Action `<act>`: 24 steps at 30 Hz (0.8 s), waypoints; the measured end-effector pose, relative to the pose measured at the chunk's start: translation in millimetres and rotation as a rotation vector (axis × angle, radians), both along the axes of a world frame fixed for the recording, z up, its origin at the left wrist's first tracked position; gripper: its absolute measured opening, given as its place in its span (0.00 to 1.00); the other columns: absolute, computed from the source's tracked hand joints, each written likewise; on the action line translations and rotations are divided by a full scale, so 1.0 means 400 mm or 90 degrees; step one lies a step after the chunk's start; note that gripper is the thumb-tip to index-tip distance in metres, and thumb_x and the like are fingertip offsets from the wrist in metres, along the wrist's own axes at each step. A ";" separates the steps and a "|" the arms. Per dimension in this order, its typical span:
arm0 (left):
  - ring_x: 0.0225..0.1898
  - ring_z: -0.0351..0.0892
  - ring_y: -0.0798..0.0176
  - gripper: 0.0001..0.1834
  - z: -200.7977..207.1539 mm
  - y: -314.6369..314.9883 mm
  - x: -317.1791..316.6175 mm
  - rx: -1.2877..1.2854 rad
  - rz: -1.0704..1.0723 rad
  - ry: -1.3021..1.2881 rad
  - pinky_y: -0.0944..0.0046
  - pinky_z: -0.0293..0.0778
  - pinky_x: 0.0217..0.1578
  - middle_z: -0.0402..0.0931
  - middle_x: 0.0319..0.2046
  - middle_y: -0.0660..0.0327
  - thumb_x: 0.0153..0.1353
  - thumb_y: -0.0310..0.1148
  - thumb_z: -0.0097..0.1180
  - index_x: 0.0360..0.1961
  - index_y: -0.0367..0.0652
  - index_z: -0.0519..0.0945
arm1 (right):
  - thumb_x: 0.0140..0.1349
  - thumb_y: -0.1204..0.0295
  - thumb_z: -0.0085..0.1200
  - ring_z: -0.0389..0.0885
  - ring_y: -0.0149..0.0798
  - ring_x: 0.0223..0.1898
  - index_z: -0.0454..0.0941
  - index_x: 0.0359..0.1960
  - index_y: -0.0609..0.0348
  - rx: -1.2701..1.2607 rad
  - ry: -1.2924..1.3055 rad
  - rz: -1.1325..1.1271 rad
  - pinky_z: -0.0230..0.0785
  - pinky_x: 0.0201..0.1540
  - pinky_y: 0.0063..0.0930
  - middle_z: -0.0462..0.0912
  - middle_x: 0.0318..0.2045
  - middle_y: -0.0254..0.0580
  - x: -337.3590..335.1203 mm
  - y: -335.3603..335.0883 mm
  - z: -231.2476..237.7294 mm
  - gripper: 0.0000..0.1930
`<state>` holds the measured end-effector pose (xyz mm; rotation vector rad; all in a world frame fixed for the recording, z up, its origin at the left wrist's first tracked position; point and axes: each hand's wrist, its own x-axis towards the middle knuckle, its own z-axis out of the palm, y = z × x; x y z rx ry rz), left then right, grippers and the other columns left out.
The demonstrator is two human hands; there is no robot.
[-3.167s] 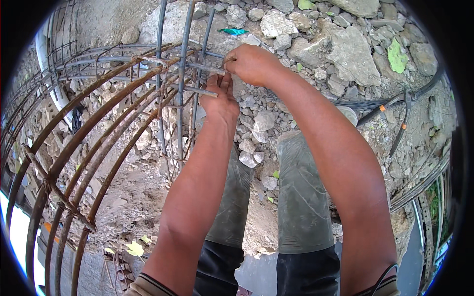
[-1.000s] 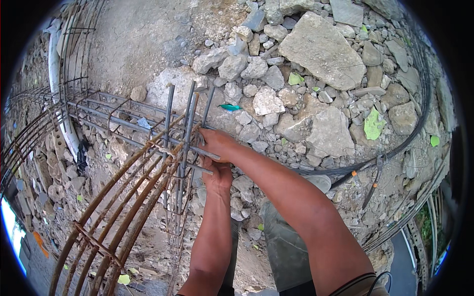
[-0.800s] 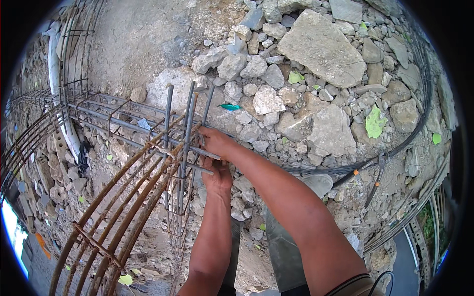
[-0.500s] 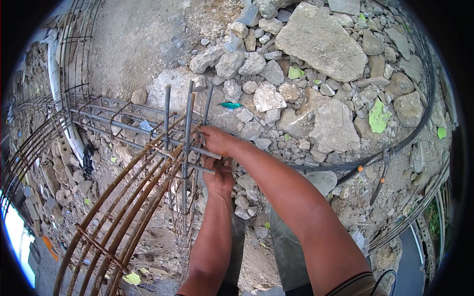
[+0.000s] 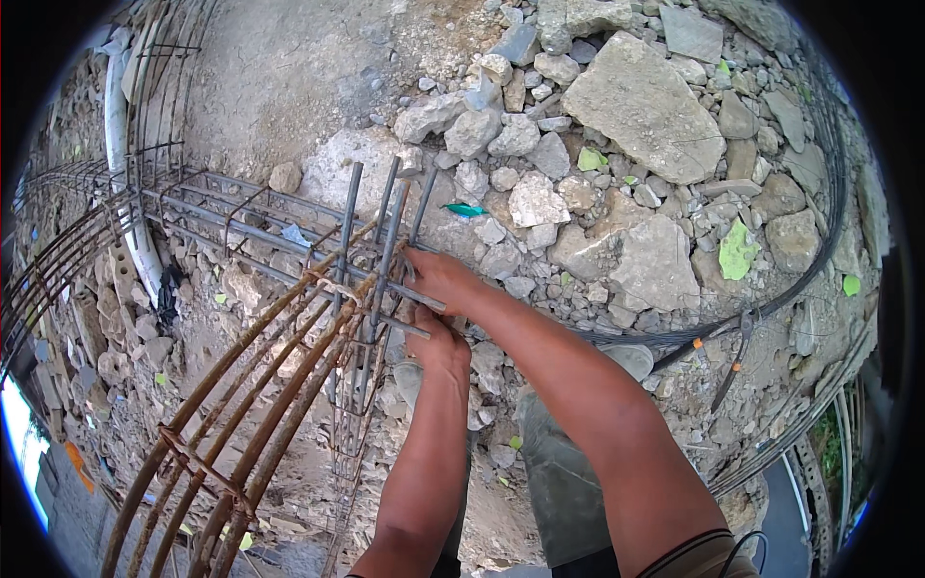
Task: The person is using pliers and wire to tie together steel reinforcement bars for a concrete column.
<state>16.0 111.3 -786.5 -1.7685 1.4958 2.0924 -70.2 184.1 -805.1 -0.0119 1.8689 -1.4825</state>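
Observation:
Both my hands work at a joint of steel reinforcing bars, where upright grey bars (image 5: pixel 388 236) cross a horizontal cage and rusty curved bars (image 5: pixel 275 409). My right hand (image 5: pixel 445 282) is closed at the upright bars, its fingertips partly hidden behind them. Just below, my left hand (image 5: pixel 434 335) curls in by the cut bar ends, fingers mostly out of sight behind the steel. Whatever either hand pinches is too hidden to name. The horizontal cage (image 5: pixel 255 231) runs off to the left from the joint.
Broken rock and rubble cover the ground, with a large flat slab (image 5: pixel 646 106) at the upper right. A coil of dark wire (image 5: pixel 814 265) curves along the right. Pliers (image 5: pixel 734 361) with orange marks lie beside it. A white pipe (image 5: pixel 118 125) stands at the left.
The view has shifted slightly, so the bars sit a little further right. My left hand has moved in closer to the bars, its fingers now more hidden. My right hand stays at the joint.

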 end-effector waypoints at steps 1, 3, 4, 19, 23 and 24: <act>0.44 0.78 0.59 0.13 0.017 0.017 -0.007 0.000 0.003 -0.004 0.59 0.77 0.45 0.76 0.46 0.60 0.72 0.34 0.43 0.53 0.42 0.73 | 0.63 0.64 0.50 0.80 0.58 0.47 0.76 0.52 0.60 0.026 0.054 0.065 0.73 0.48 0.45 0.82 0.44 0.57 0.007 0.007 0.000 0.19; 0.43 0.79 0.61 0.12 0.045 0.043 -0.020 -0.041 0.002 0.012 0.60 0.78 0.43 0.77 0.45 0.60 0.71 0.30 0.44 0.53 0.41 0.72 | 0.62 0.64 0.52 0.80 0.58 0.47 0.75 0.52 0.61 0.016 0.060 0.044 0.73 0.48 0.45 0.82 0.43 0.57 0.019 0.003 0.005 0.19; 0.43 0.79 0.61 0.12 0.038 0.043 -0.017 -0.039 0.003 0.011 0.60 0.78 0.43 0.77 0.45 0.60 0.71 0.30 0.44 0.53 0.41 0.72 | 0.60 0.64 0.53 0.80 0.58 0.48 0.74 0.51 0.63 0.007 0.070 0.019 0.72 0.49 0.46 0.82 0.43 0.57 0.022 0.002 0.007 0.20; 0.48 0.78 0.62 0.11 0.006 -0.046 0.031 0.230 0.085 0.048 0.59 0.75 0.50 0.78 0.46 0.62 0.70 0.29 0.43 0.51 0.43 0.72 | 0.61 0.64 0.55 0.80 0.59 0.45 0.74 0.51 0.66 0.084 0.063 0.028 0.73 0.49 0.48 0.82 0.40 0.59 -0.018 -0.002 0.047 0.21; 0.49 0.79 0.62 0.14 0.015 -0.067 0.029 0.282 0.078 0.088 0.58 0.75 0.53 0.79 0.49 0.62 0.69 0.32 0.46 0.54 0.44 0.73 | 0.58 0.67 0.58 0.80 0.57 0.47 0.71 0.55 0.65 0.116 0.077 0.071 0.73 0.48 0.47 0.82 0.44 0.57 -0.010 -0.014 0.037 0.24; 0.50 0.79 0.61 0.16 0.013 -0.063 0.026 0.326 0.090 0.100 0.57 0.75 0.54 0.79 0.50 0.61 0.68 0.35 0.48 0.55 0.45 0.74 | 0.58 0.68 0.58 0.80 0.56 0.47 0.72 0.55 0.65 0.123 0.128 0.022 0.73 0.48 0.47 0.82 0.44 0.56 0.011 -0.020 0.013 0.24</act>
